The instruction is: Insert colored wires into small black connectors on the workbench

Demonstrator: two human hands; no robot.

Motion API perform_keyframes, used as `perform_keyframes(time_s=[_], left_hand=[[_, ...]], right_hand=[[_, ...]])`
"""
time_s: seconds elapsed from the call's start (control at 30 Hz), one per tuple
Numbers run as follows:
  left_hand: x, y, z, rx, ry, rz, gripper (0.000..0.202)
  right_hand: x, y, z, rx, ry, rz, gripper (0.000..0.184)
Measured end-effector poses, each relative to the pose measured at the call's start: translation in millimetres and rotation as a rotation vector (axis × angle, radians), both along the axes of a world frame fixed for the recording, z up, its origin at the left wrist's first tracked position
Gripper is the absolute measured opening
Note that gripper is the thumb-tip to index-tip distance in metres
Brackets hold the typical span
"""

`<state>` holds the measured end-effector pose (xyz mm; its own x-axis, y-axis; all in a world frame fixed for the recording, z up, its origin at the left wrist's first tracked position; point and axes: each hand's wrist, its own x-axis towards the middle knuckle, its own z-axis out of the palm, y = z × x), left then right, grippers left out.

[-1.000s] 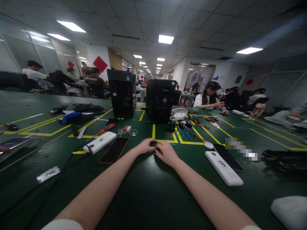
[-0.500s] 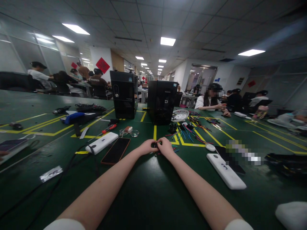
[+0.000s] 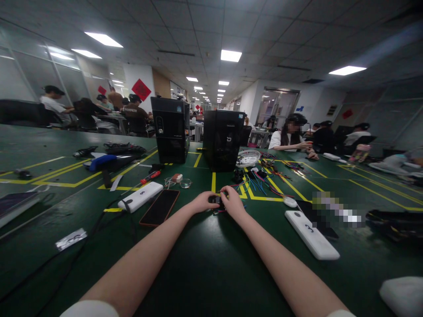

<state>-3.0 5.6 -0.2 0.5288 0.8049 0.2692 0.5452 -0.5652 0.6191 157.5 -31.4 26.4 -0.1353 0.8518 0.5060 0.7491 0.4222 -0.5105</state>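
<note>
Matt green table mat point(image 3: 205, 264), glossy black phone point(image 3: 159, 207), smooth white plastic power bank point(image 3: 140, 196).

Shared office workshop, long green workbench point(image 3: 205, 264), computer towers point(image 3: 170, 130), loose wires point(image 3: 261, 185), seated workers point(image 3: 287, 136)

Bright ceiling panels point(image 3: 230, 55) light the room evenly; a soft sheen lies on the desk point(image 3: 211, 264). Wide-angle bending stretches the edges, and far corners blur.

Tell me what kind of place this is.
Likely an electronics assembly or training workshop: a long green table marked with yellow lines, two black computer towers, loose coloured wires, and other people seated at similar tables. The left hand and right hand pinch a small dark part.
</note>
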Motion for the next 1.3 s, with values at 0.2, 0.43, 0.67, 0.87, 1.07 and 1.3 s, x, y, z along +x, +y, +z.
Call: perform_keyframes(time_s=[0.2, 0.43, 0.67, 0.87, 1.07, 1.3], left_hand=[[-0.7, 1.9, -1.0, -0.042, -0.028, -0.008, 0.041], [-0.4, -1.3, 2.2, -0.059, -0.040, 0.010, 0.042], [-1.1, -4.3, 4.6, -0.038, -0.038, -0.010, 0.042], [-1.0, -4.4, 4.4, -0.041, -0.024, 0.016, 0.041], [-0.6, -4.8, 4.5, -0.049, -0.025, 0.019, 0.040], [-1.7, -3.4, 3.5, 0.048, -0.024, 0.019, 0.038]], right_hand=[[4.5, -32.7, -2.1, 0.048, -0.342, 0.314, 0.011], [1.6, -37.7, 6.2, 0.067, -0.487, 0.286, 0.010], [14.7, -39.2, 18.4, -0.023, -0.584, 0.276, 0.015], [11.8, -38.3, 8.9, -0.092, -0.693, 0.185, 0.018], [10.5, -39.1, 6.2, -0.164, -0.679, 0.169, 0.016], [12.2, -38.7, 4.3, -0.156, -0.699, 0.172, 0.020]])
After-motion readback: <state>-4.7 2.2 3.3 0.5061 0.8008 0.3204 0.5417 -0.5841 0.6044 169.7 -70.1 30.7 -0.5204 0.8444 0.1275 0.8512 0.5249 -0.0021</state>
